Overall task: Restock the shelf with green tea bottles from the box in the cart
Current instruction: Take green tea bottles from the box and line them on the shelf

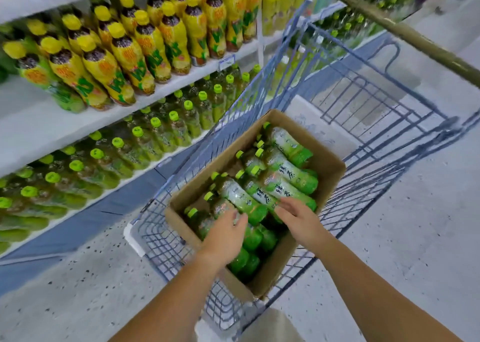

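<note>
Green tea bottles (241, 199), dark-script labels (284, 179), lie under loose-fingered left hand (226, 234) and right hand (298, 218).

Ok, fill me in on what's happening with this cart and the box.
A person is reaching both hands into the cardboard box in the wire cart, which is packed with green tea bottles lying flat. The left hand and right hand each touch a bottle on top; none is lifted out yet. The shelf beside the cart holds rows of green-capped bottles.
</note>
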Action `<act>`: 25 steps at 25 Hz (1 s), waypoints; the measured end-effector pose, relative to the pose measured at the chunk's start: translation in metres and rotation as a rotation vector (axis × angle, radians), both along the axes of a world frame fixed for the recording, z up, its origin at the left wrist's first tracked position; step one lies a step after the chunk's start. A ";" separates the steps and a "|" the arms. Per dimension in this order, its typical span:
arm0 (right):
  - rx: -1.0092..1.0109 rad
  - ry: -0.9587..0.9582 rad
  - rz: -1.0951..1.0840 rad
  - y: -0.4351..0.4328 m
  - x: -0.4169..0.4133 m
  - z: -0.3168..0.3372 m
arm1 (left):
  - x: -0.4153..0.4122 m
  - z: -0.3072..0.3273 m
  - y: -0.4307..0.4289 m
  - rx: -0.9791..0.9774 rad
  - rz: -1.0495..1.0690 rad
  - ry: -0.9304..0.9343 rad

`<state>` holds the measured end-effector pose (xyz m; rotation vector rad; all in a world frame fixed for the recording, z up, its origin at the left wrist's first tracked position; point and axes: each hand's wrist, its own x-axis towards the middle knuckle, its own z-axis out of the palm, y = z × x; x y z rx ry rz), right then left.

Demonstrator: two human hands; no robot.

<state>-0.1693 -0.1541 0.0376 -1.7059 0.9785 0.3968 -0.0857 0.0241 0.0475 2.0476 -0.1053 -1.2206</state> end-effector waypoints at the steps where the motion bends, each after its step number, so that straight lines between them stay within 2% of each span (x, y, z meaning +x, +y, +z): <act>1: -0.055 0.023 0.059 -0.013 0.003 -0.012 | 0.000 -0.014 -0.012 0.009 0.022 0.002; 6: -0.423 0.147 0.354 -0.066 0.027 -0.058 | 0.012 -0.068 -0.063 0.015 0.088 0.003; 10: -0.535 0.218 0.490 -0.082 0.028 -0.097 | 0.014 -0.093 -0.086 -0.029 0.177 0.017; 14: -0.678 0.181 0.549 -0.088 0.036 -0.102 | 0.009 -0.109 -0.098 -0.074 0.177 0.087; 17: -0.523 0.117 0.460 -0.086 0.040 -0.090 | 0.007 -0.120 -0.104 -0.138 0.213 0.156; 19: -0.405 0.049 0.365 -0.071 0.035 -0.080 | 0.004 -0.119 -0.104 -0.246 0.361 0.250; 22: -0.331 -0.048 0.284 -0.042 0.026 -0.071 | -0.007 -0.120 -0.095 -0.347 0.570 0.325; 25: -0.159 -0.091 0.287 -0.032 0.022 -0.067 | -0.006 -0.120 -0.084 -0.390 0.686 0.303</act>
